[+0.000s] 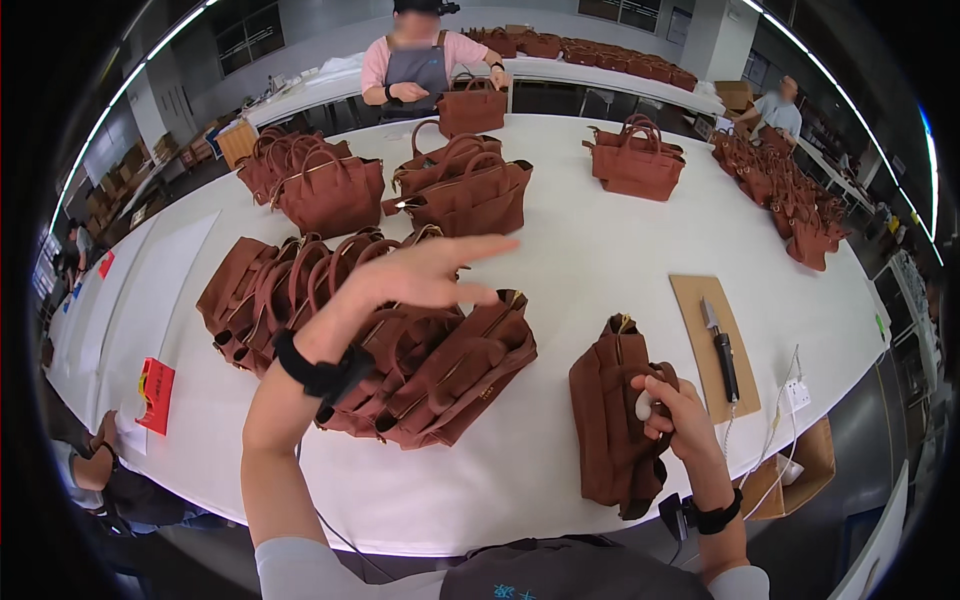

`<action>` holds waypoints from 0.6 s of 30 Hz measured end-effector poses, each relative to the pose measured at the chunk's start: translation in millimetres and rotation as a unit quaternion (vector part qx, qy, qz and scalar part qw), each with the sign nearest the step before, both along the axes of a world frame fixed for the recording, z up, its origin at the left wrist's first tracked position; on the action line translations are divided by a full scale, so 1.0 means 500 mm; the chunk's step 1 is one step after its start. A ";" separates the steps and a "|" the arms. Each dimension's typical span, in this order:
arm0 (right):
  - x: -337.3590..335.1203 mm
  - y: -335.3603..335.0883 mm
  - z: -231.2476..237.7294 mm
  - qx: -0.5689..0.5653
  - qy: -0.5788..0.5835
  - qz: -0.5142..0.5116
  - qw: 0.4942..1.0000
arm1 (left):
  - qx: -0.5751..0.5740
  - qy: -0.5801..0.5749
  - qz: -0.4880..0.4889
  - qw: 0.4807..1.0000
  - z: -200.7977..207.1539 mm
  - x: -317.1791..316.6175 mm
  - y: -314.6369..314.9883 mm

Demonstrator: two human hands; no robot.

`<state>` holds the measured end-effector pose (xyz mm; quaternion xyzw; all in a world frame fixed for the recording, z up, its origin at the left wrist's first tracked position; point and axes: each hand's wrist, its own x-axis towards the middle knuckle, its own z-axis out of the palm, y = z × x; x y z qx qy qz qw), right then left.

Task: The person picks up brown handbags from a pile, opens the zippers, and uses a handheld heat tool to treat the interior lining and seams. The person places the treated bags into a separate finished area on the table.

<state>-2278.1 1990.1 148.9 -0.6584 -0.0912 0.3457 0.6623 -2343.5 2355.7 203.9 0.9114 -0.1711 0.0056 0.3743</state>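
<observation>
My left hand (430, 277) is open, fingers stretched to the right, over a row of brown handbags (440, 375) standing close together. It seems to hold nothing. My right hand (682, 418) is closed on a small white wad (644, 404), whose exact kind I cannot make out. It is at the handle side of a single brown handbag (603, 420) near the table's front edge. Whether those fingers also touch the bag's handle is unclear. Beside it, a black-handled tool with a metal tip (721, 350) and a cord lies on a brown board (690, 292).
More brown handbags (470, 200) stand farther back on the white table (580, 255), with others (785, 195) along its right. A co-worker (420, 75) handles a bag across the table. A red box (156, 396) lies left; a power strip (796, 394) and cords lie right.
</observation>
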 end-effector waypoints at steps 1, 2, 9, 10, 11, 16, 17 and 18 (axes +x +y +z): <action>0.001 0.001 0.012 -0.018 -0.019 0.002 1.000 | 0.037 0.073 -0.088 0.993 0.017 -0.026 -0.078; -0.007 0.013 0.029 -0.054 -0.067 0.036 0.996 | 0.026 0.120 -0.167 0.978 -0.002 -0.067 -0.132; -0.039 -0.065 -0.059 -0.199 -0.652 0.253 0.686 | 0.066 0.202 -0.026 0.977 -0.297 -0.212 -0.236; -0.043 -0.080 -0.112 -0.162 -0.681 0.244 0.671 | 0.128 0.150 0.083 0.977 -0.374 -0.228 -0.214; -0.040 -0.107 -0.181 -0.136 -0.707 0.228 0.655 | 0.268 0.201 0.184 0.924 -0.338 -0.216 -0.253; -0.021 -0.173 -0.249 -0.179 -0.645 0.246 0.701 | 0.120 -0.015 0.265 0.956 -0.321 -0.201 -0.370; -0.006 -0.176 -0.222 -0.161 -0.655 0.234 0.700 | 0.165 -0.054 0.244 0.954 -0.307 -0.180 -0.410; 0.009 -0.178 -0.197 -0.139 -0.663 0.223 0.701 | 0.211 -0.089 0.222 0.948 -0.296 -0.155 -0.451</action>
